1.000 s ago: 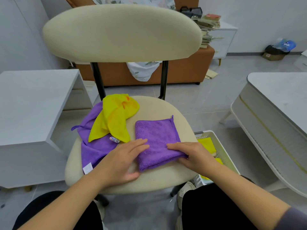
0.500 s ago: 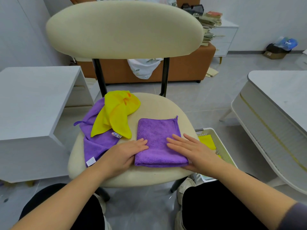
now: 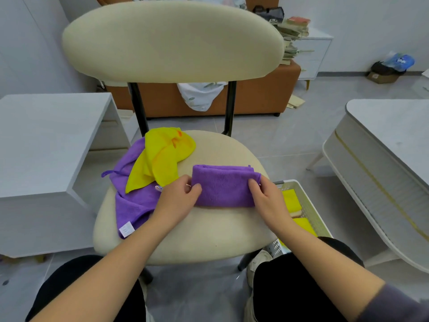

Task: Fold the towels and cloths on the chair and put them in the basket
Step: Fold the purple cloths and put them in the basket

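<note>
A folded purple towel (image 3: 224,185) lies as a narrow band on the cream chair seat (image 3: 209,231). My left hand (image 3: 180,198) pinches its left end and my right hand (image 3: 264,197) grips its right end. An unfolded purple towel (image 3: 132,201) with a white label lies on the seat's left side, with a crumpled yellow cloth (image 3: 160,159) on top of it. The white perforated basket (image 3: 308,210) stands on the floor right of the chair and holds folded yellow cloths (image 3: 291,199).
A white side table (image 3: 46,145) stands close on the left. A white rounded table (image 3: 390,163) stands on the right. Behind the chair back (image 3: 171,40) are an orange sofa and a white cabinet with stacked books. My knees sit below the seat.
The purple towel was a flat square under my flat hands; now its near edge is folded over to the far edge, making a narrower band, and both hands hold its ends.
</note>
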`<state>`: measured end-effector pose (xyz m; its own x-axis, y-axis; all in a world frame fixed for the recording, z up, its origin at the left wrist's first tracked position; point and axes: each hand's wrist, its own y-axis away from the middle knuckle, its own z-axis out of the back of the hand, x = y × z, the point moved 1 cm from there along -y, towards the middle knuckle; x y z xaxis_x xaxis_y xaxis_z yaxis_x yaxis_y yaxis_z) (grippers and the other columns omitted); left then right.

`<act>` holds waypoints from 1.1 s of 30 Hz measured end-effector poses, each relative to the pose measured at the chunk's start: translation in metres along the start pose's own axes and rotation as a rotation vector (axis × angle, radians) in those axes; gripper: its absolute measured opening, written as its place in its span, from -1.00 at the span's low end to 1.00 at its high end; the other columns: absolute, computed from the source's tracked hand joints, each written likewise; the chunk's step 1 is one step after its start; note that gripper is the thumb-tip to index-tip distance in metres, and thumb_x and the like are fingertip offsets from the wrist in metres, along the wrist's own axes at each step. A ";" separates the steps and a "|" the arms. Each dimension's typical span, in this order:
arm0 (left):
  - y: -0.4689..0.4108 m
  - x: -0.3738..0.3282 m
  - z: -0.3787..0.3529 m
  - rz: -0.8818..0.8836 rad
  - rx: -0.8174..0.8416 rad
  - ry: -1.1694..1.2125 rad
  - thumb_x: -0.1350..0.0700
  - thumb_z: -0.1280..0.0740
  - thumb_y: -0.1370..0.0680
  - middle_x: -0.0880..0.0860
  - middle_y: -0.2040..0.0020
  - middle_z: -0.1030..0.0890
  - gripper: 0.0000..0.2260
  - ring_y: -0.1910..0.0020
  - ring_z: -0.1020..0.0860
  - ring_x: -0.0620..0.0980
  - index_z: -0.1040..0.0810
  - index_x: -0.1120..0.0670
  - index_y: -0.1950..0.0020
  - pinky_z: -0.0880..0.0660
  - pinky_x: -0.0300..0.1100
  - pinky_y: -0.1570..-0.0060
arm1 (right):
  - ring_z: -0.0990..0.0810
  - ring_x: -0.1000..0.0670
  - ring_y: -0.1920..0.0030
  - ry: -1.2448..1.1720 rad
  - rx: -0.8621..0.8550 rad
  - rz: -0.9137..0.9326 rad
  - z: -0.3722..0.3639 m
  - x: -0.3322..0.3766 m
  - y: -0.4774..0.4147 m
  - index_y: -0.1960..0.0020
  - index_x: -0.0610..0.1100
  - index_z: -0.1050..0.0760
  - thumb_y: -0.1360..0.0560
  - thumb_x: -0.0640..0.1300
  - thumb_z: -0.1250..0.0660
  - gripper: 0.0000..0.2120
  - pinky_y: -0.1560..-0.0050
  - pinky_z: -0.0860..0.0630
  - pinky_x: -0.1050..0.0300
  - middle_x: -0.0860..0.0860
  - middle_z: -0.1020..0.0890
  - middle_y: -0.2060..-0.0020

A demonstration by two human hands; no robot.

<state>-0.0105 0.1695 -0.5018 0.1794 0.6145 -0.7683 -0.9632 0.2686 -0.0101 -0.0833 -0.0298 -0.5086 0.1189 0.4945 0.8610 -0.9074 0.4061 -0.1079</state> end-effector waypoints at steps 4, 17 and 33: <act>-0.009 -0.012 -0.009 0.082 -0.118 -0.177 -0.02 -0.14 -0.61 0.13 0.25 -0.51 -0.71 0.11 -0.49 0.19 -0.35 0.12 0.23 -0.29 -0.06 0.23 | -0.47 -0.13 0.21 0.213 -0.124 -0.120 -0.016 0.013 -0.012 0.23 -0.09 -0.33 -0.60 0.03 -0.09 -0.71 0.25 -0.30 0.03 -0.03 -0.52 0.29; -0.026 -0.022 -0.026 0.287 -0.183 -0.505 0.12 -0.11 -0.62 0.16 -0.08 -0.60 -0.75 -0.06 -0.56 0.22 -0.32 0.13 -0.28 -0.30 0.06 -0.20 | -0.53 -0.21 -0.09 0.621 -0.007 -0.302 -0.020 0.020 -0.042 -0.11 -0.19 -0.43 -0.57 0.05 -0.13 -0.68 0.08 -0.35 0.07 -0.17 -0.58 -0.08; -0.022 -0.001 -0.031 -0.227 0.117 -0.809 -0.08 0.10 -0.63 0.10 -0.56 -0.08 -0.47 -0.53 -0.07 0.02 -0.07 0.15 -0.54 -0.02 0.12 -0.44 | 0.03 -0.09 -0.54 0.863 0.487 0.448 -0.028 0.007 -0.029 -0.54 -0.18 -0.01 -0.46 0.20 0.36 -0.23 -0.48 0.12 0.04 -0.09 -0.05 -0.54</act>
<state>0.0039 0.1402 -0.5205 0.4970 0.8656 -0.0609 -0.8675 0.4975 -0.0081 -0.0450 -0.0165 -0.5139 -0.1925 0.9724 0.1321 -0.9786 -0.2002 0.0474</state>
